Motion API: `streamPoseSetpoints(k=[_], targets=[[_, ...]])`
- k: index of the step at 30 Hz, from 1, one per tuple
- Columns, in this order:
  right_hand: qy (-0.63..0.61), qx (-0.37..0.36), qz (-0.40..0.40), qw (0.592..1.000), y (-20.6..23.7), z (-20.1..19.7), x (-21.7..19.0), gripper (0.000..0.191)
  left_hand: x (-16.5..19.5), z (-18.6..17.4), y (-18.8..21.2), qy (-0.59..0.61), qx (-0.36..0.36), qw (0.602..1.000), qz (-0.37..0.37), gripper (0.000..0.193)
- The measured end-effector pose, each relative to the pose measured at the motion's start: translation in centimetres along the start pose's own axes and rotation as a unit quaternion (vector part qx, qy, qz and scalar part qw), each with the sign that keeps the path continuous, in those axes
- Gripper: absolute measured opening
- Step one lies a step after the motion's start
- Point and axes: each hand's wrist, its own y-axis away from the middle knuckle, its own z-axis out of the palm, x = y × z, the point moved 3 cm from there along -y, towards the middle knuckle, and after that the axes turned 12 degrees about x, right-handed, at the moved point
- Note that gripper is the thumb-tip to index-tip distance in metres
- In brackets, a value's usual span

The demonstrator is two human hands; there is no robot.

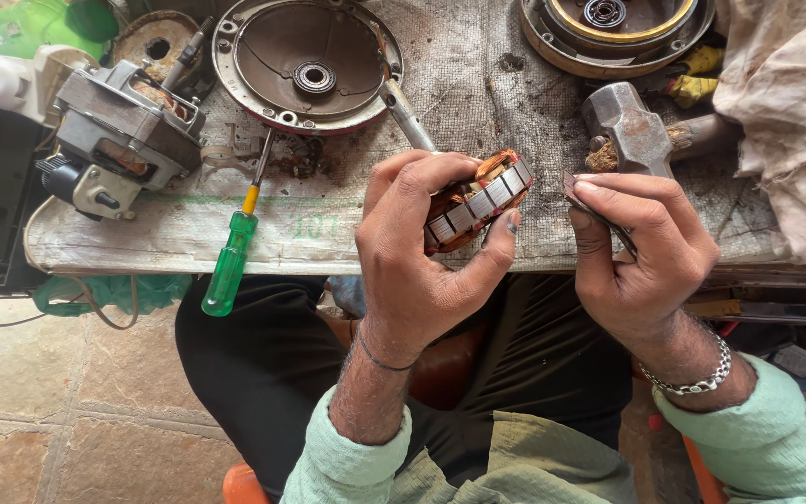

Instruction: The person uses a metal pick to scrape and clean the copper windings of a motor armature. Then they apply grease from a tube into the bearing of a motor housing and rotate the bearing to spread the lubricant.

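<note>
We have the copper-wound, steel-laminated stator ring (478, 201) gripped in our closed left hand (426, 252) above the bench edge, our right hand (641, 252) pinching a thin dark strip (599, 213) just beside it, not yet touching the windings.

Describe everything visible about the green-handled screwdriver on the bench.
The screwdriver has a translucent green plastic handle, a yellow collar and a thin dark metal shaft. It lies slanted on the worn woven sheet, tip pointing up toward the round metal motor cover, handle overhanging the bench edge. Neither hand touches it; the left hand is nearer.
</note>
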Motion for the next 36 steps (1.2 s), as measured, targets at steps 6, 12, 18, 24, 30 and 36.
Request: streamPoseSetpoints(k=[6, 12, 18, 24, 30, 36], targets=[[0.002, -0.005, 0.001, 1.0, 0.0, -0.1, -0.1, 0.018, -0.5, -0.1, 0.0, 0.022, 0.001, 0.999, -0.031, 0.036], [-0.007, -0.004, -0.003, 1.0, 0.1, 0.0, 0.1, 0.017, -0.6, -0.4, -0.1, 0.013, 0.003, 1.0, 0.024, 0.036], [-0.006, -0.003, -0.004, 1.0, 0.2, 0.0, 0.1, 0.018, -0.8, -0.2, 0.2, 0.067, -0.003, 0.998, -0.011, 0.047], [-0.002, -0.004, 0.001, 1.0, 0.3, 0.0, 0.2, 0.017, -1.0, -0.2, 0.2, 0.075, 0.002, 0.996, 0.044, 0.047], [-0.001, -0.005, 0.001, 1.0, 0.1, 0.0, 0.0, 0.017, -1.0, -0.2, 0.2, 0.057, -0.016, 0.996, 0.072, 0.042], [-0.003, -0.007, -0.001, 1.0, -0.1, 0.0, -0.2, 0.017, -1.0, -0.2, 0.2, 0.059, -0.024, 0.994, 0.084, 0.038]])
